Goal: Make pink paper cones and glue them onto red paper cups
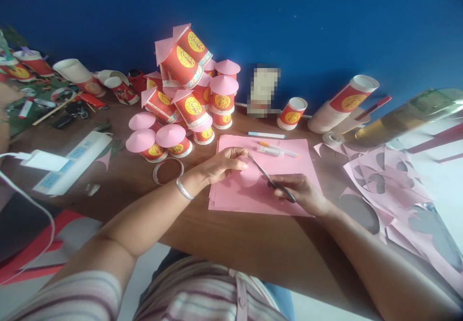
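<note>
My left hand pinches a small round piece of pink paper over a stack of pink paper sheets. In my right hand is a pair of dark-handled scissors, its blades pointing up and left across the edge of the round piece. Whether the blades are cutting into the paper I cannot tell. Just beyond my hands, a glue stick or marker and an orange-capped pen lie on the sheets. A blue-capped pen rests behind the stack.
Several red paper cups with pink cone tops are piled at back left. One red cup and a tilted cup stack stand at back right. Pink paper offcuts cover the right side. A white power strip lies left.
</note>
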Demonstrator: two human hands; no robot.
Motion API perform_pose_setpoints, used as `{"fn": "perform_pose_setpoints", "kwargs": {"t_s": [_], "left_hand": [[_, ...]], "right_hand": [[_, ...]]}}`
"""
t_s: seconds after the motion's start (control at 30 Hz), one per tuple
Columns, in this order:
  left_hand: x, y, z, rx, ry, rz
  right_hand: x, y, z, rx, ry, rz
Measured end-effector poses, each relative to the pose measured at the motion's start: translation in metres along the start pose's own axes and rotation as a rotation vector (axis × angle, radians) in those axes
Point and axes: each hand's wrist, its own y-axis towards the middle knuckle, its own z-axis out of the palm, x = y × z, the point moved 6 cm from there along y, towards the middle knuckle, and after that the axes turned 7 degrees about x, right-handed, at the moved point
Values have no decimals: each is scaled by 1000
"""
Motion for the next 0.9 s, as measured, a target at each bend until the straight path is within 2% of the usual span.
{"fn": "perform_pose_setpoints", "kwargs": {"t_s": [0.43, 0.5, 0.63, 0.7, 0.8, 0.9], "left_hand": [[1, 0, -3, 23, 13, 21], [1, 0, -2, 28, 2, 27], [-4, 2, -1, -20, -45, 107], [-8, 3, -1, -60, -56, 170], [-12, 3, 0, -77, -79, 225], [-10, 4, 1, -69, -102, 233]], "right_hand": [[-4, 1, 2, -16, 41, 4], [2, 0, 0, -95, 72, -86], [23, -8, -21, -451, 169, -424], [24, -9, -29, -557, 230, -474], [13, -5, -33, -590, 333, -431], [3, 0, -26, -499, 295, -341]]}}
